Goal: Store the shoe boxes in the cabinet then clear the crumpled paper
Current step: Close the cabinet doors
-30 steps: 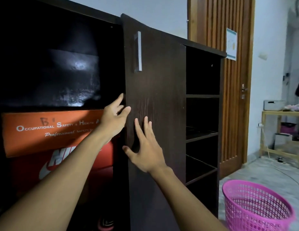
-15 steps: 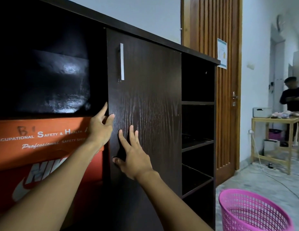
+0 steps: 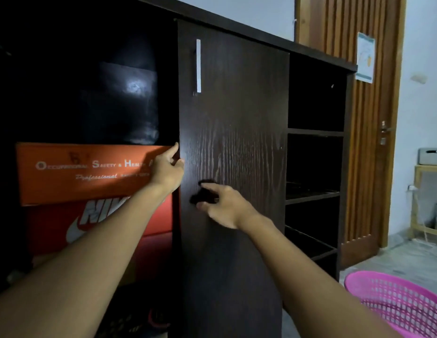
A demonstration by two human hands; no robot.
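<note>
Shoe boxes (image 3: 66,191), an orange box (image 3: 85,172) stacked on a red box (image 3: 54,223), sit in the cabinet's (image 3: 261,39) open left bay, just behind the left grip (image 3: 167,170). Its thumb and fingertips meet the door's (image 3: 237,118) left edge; whether they wrap it I cannot tell. The right grip (image 3: 224,206) hovers near the door face, fingers loosely bent, holding nothing. A pink basket (image 3: 395,303) stands on the floor to the right.
</note>
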